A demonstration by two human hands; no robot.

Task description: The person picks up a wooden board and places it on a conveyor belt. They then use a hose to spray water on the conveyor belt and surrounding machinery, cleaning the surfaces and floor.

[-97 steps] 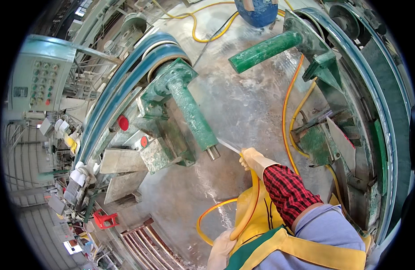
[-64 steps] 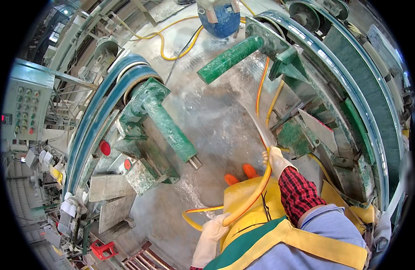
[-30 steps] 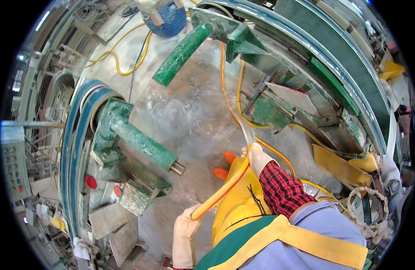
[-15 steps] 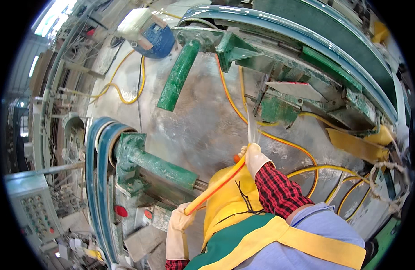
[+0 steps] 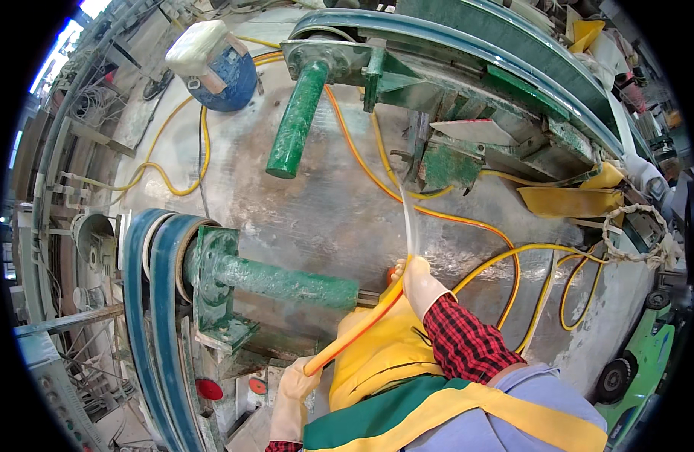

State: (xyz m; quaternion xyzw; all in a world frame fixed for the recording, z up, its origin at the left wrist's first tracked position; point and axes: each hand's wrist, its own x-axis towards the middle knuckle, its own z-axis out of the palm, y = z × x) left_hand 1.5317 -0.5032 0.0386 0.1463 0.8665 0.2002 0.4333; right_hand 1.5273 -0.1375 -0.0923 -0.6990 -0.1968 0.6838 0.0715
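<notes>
An orange hose runs between my two gloved hands. My right hand grips its front end, and a thin jet of water shoots up from there onto the wet grey floor. My left hand holds the hose lower down, close to my yellow apron. A green horizontal shaft of a machine ends just left of the hose.
A second green shaft sticks out from the green machine frame above. Blue belts wrap a wheel at the left. Yellow hoses loop over the floor. A blue motor stands at the top left, a green wheeled cart at the right.
The view has swung so the machine shafts shifted left and down. My hands keep hold of the orange hose, and the water jet now points more straight up toward the machine frame.
</notes>
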